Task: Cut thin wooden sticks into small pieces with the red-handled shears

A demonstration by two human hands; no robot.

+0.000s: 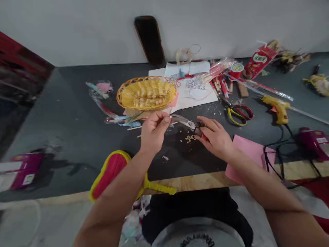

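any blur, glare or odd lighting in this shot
Head view: dim, greyish light; purple-and-white rectangular box at the left edge smeared, dark shadow to its right; whitish sheen on crinkled clear plastic packaging; yellow oval woven basket, left hand and right hand clearer, though slightly soft.

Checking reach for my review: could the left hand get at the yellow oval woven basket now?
Likely yes: the basket lies just beyond the left hand, nothing standing between, though its fingers pinch a small pale piece.
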